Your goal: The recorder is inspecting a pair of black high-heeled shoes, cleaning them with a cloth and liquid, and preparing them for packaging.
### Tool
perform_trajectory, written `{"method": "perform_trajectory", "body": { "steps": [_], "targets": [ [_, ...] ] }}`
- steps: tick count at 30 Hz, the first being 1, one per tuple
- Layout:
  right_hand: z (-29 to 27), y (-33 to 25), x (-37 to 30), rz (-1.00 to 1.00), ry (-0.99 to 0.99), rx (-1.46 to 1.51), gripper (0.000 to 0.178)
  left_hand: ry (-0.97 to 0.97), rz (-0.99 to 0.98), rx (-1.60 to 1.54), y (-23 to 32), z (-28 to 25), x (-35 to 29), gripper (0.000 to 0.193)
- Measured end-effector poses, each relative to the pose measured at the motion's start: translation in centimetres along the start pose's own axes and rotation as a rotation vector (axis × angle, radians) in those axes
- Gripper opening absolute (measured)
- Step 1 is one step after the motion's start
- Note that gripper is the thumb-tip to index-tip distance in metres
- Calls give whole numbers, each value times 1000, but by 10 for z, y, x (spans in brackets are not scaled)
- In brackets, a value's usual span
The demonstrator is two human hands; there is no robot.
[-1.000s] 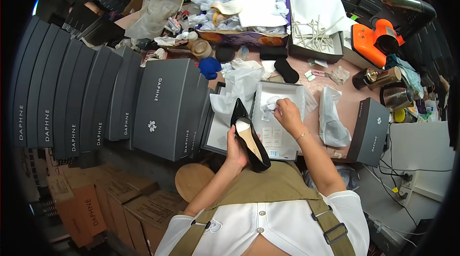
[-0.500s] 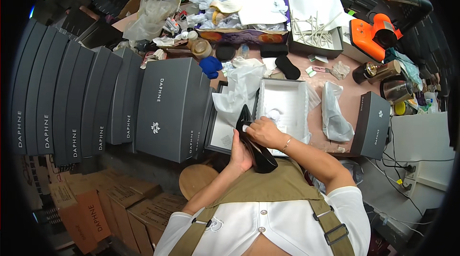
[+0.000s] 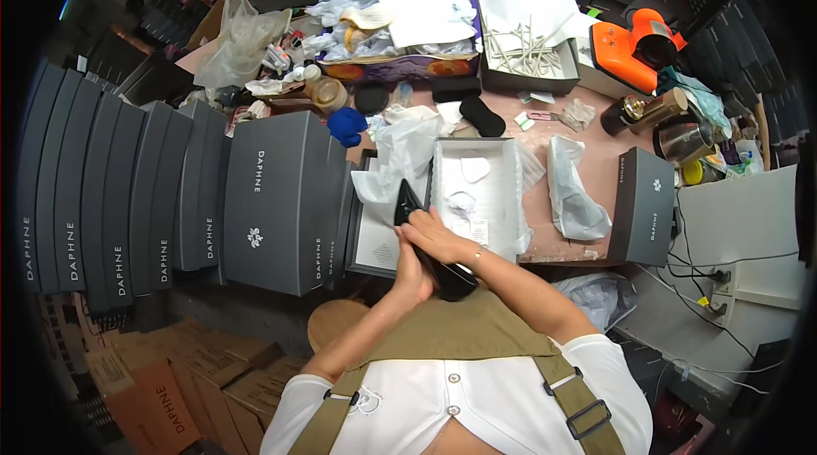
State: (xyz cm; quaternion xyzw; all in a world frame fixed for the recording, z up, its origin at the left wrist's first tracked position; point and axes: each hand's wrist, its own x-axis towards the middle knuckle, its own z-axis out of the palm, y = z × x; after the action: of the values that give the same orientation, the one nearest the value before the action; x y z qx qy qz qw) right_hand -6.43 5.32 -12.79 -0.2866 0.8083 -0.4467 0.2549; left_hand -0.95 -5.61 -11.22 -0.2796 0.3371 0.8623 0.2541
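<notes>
A black pointed shoe (image 3: 457,282) is held just in front of my apron, its toe pointing away toward the boxes. My left hand (image 3: 412,274) grips it from the left side, with the thumb toward the top. Across the front part of the shoe lies my right hand (image 3: 436,239), wrapped over it, some fingertips hidden. Beyond the hands stands an open white-lined shoe box (image 3: 502,157). Inside it are a white crumpled wad (image 3: 462,203) and a flat white piece (image 3: 475,169). To its left, white tissue paper (image 3: 400,157) spills over a grey box part (image 3: 380,238).
Grey shoe boxes (image 3: 271,200) stand in a row at left. A tissue-wrapped item (image 3: 576,191) and a grey box (image 3: 640,208) are at right. Behind are a box of white sticks (image 3: 528,55), an orange device (image 3: 625,55) and a carton of tissue (image 3: 400,69). A round stool (image 3: 336,323) stands below.
My right hand has closed over the front of the shoe, whose opening now faces me less. The white bit at my fingers is gone; a white piece now shows in the box.
</notes>
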Motion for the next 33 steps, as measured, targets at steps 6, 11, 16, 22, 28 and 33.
{"method": "perform_trajectory", "body": {
  "steps": [6,11,16,22,28,33],
  "targets": [
    [2,-12,-1,170,199,203,63,-25,-134,86,22,6,-8,83],
    [10,-31,-18,142,150,201,65,-4,9,357,57,-7,44,55],
    [27,-12,16,-50,22,45,72,129,91,397,80,-23,44,36],
    [9,-41,-48,4,66,538,61,37,47,325,59,-30,28,37],
    [-33,-58,-83,25,91,17,43,-26,73,327,70,-13,30,40],
    [17,-5,-22,205,232,-99,33,-56,18,330,50,-25,59,44]
  ]
}}
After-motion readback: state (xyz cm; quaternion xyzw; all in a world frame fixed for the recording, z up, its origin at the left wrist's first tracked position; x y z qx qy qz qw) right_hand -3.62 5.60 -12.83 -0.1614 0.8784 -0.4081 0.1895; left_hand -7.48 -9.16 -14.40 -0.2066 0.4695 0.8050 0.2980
